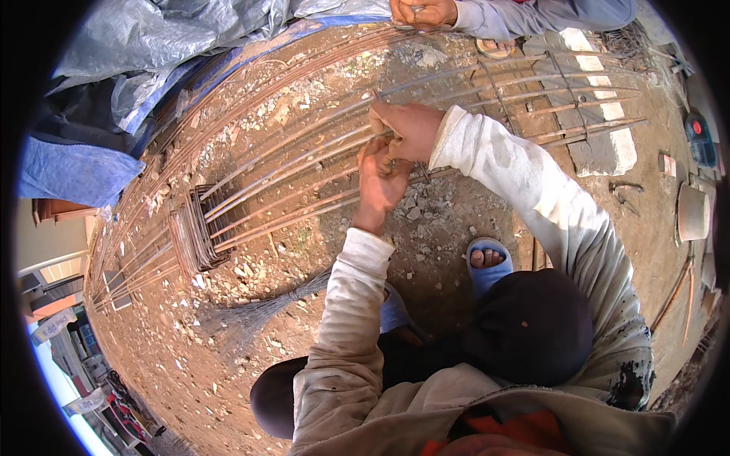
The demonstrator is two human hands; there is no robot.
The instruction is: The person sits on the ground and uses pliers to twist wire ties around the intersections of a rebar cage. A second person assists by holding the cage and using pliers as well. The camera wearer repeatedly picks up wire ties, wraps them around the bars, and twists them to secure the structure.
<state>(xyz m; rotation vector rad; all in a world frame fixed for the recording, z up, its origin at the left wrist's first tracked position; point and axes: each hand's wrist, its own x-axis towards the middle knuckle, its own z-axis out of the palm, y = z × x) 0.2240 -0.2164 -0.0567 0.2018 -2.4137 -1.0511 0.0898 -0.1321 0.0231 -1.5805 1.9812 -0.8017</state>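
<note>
Long steel rebars (289, 166) run across the ground in front of me as a loose cage. My right hand (411, 131) is closed at the bars, its fingers bent inward. Just below it, touching it, my left hand (378, 176) is closed too, fingertips pinched together. Whatever sits between the fingers is hidden. A stack of rectangular steel stirrups (196, 237) surrounds the bars to the left. Toward the right, single stirrups (569, 90) cross the bars at intervals. Below the stack, a bundle of thin tie wire (262, 310) lies on the dirt.
Another person's hand (426, 12) and grey sleeve reach in at the top. More thin bars lie along a blue-grey tarp (84, 169). A concrete slab (608, 148) sits under the cage's right end. Pincers (626, 190), a bucket (693, 213) and a bottle (700, 140) are at right.
</note>
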